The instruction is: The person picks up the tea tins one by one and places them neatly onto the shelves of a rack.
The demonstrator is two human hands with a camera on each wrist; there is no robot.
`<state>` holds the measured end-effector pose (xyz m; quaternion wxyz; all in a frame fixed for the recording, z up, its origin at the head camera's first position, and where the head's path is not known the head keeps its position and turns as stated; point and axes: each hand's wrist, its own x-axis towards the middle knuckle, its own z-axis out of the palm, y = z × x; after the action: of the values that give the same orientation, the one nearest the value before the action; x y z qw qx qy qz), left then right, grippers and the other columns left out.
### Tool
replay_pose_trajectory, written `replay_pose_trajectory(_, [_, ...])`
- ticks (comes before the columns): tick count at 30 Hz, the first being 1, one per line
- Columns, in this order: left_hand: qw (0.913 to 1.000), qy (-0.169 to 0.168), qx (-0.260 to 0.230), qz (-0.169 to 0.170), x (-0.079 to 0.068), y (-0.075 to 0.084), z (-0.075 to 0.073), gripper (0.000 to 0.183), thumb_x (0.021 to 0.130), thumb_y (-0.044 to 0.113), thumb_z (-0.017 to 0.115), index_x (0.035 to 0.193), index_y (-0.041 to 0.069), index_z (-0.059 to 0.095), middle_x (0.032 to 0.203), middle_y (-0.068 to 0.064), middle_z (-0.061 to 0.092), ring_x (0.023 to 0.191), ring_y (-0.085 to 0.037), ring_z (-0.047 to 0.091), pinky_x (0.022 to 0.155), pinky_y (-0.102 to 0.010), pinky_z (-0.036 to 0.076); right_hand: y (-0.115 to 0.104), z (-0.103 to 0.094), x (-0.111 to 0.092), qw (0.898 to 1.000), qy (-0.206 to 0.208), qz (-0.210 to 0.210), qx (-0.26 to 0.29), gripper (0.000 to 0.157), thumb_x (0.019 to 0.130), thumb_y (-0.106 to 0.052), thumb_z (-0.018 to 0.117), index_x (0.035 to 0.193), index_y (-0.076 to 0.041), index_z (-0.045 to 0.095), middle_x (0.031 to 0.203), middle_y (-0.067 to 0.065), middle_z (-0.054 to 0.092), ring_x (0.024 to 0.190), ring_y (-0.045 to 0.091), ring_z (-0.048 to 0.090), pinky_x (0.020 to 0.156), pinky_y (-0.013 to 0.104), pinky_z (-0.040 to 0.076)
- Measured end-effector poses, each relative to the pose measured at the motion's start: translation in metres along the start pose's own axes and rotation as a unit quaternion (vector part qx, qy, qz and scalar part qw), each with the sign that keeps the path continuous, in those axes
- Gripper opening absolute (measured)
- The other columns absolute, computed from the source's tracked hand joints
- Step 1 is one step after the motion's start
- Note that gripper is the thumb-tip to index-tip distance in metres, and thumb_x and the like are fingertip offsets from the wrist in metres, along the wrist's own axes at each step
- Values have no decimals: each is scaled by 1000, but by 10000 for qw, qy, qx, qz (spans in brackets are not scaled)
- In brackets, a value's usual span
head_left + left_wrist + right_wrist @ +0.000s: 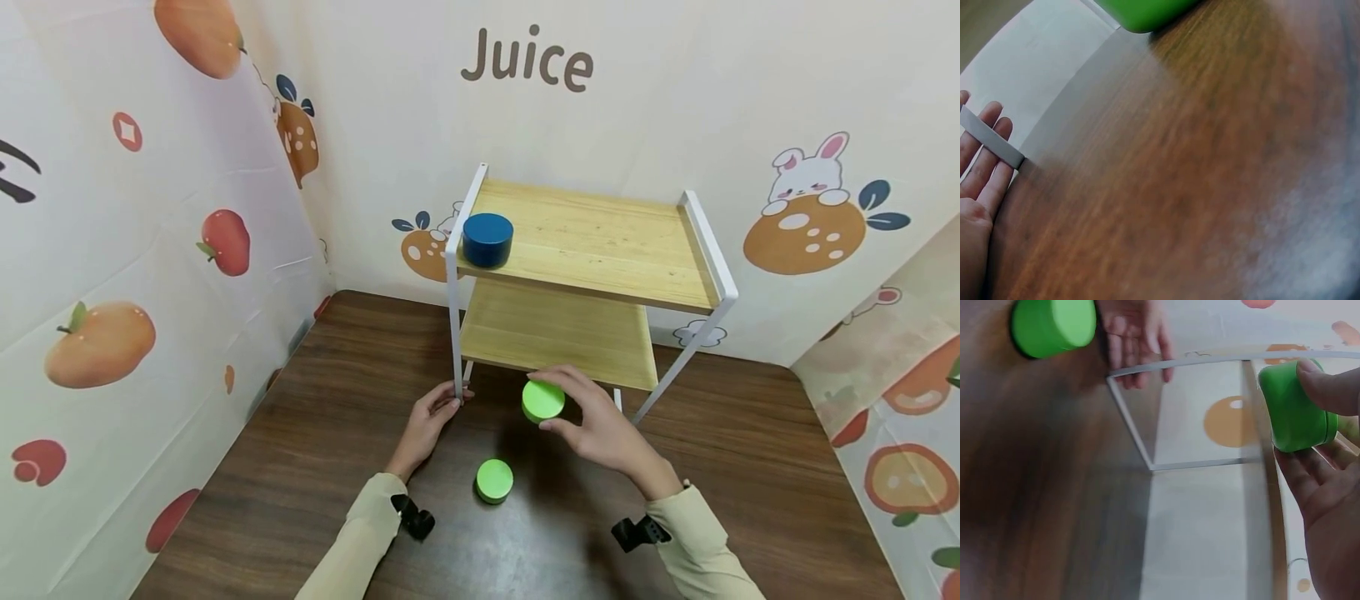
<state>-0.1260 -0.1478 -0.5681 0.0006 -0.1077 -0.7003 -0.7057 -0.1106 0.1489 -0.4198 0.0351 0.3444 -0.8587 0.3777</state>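
My right hand (600, 421) pinches a small green round lidded tin (543, 402) between thumb and fingers. It is held in front of the lower shelf board (558, 321). A lid seam shows on this tin in the right wrist view. My left hand (429, 421) holds the front left leg (456, 333) of a two-tier shelf near its foot, fingers behind the leg and thumb in front. Another green tin (494, 482) stands on the table between the two forearms. A dark blue round tin (487, 240) sits at the left front of the upper shelf board (592, 237).
The shelf's white metal frame (711, 250) stands at the back of a dark wooden table (360, 358). Printed fabric with fruit and rabbits (375, 100) hangs behind and at both sides. A black wrist camera (637, 533) is strapped at each cuff.
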Motion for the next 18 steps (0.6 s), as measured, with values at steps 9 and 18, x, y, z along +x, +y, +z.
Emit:
replay_pose_trajectory(9, [10000,3,45,53,0,0,0,39,110,11,55,145,-7,56,135,-29,67,136,-45,57,102,-17,48,-18,-30,20,9988,169,-439,-114,64,84,0,87,142,-7,62,139,6,63,128,25,61,109,34,49])
replay_pose_trajectory(18, [10000,-22,33,87,0,0,0,40,110,11,56,146,-6,56,135,-29,67,135,-45,58,102,-16,48,-42,-59,40,9938,370,-1027,-203,66,81,3,88,141,-5,62,139,11,63,129,26,60,113,16,40])
